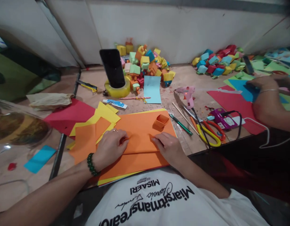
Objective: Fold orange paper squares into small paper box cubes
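In front of my body lies a stack of paper with orange paper [133,164] on top and yellow edges showing beneath. My left hand [112,143] is curled at the left of an orange paper piece [139,145], thumb and fingers pinched together on it. At the other end my right hand [168,146] pinches the same piece between thumb and fingers. The piece's lower edge runs straight across between both hands, just above the sheet below. Beyond my right hand a small folded orange paper box [161,121] sits on the stack.
Right of the stack lie a green pen [181,125], scissors [207,135] and a pink glue gun [187,95]. A phone [113,69] leans in a yellow tape roll [118,89] before piled paper cubes [145,62]. Another person's hand [265,83] works at right.
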The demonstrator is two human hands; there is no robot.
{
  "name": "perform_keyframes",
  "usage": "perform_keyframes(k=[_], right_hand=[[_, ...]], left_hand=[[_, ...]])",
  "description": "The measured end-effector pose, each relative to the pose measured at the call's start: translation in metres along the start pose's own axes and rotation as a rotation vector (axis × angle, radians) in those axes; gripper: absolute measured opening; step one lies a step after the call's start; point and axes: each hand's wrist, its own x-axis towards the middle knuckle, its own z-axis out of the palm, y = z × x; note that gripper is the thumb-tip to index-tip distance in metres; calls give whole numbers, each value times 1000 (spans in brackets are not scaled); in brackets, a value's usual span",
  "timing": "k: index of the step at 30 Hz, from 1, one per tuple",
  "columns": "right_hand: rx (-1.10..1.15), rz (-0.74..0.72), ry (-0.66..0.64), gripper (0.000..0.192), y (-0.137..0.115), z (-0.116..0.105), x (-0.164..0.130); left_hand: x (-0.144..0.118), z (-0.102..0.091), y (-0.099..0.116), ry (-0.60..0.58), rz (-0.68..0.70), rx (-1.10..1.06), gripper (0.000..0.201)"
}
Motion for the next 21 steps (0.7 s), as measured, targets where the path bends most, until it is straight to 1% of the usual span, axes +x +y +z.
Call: perform_keyframes(k=[3,4,5,7,8,9,10,12,13,14,16,19,21], right_hand=[[-70,-13,-44,30,0,0,0],[-78,-13,-58,29,0,0,-1],[-81,-11,-70,28,1,1,-1],[-74,-5,-88,25,2,2,-2],[-71,0,-85,22,3,3,-2],[-73,4,-75,20,3,3,-2],[-82,7,-61,21,3,3,-1],[-127,2,-23,29,3,-1,1],[-152,-16,-6,29,2,-3,3],[-168,-55,-2,25,0,-6,5],[-159,-192,-14,20,-3,-12,9],[-109,-406,-53,26,-10,-19,15],[-84,-498,-120,26,-15,-20,18]], left_hand=[[0,1,-3,120,72,94,21],[0,2,-4,125,128,96,23],[1,2,-5,94,206,87,24],[4,-1,-6,-36,386,60,30],[4,-4,-5,-103,455,59,33],[5,-8,-4,-148,490,70,36],[4,-12,-2,-177,496,91,37],[2,-21,2,-219,477,127,40],[0,-26,4,-238,472,134,41],[-2,-29,6,-256,472,137,42],[-6,-34,9,-286,485,141,47],[-9,-38,12,-313,508,148,52],[-9,-39,14,-322,514,142,50]])
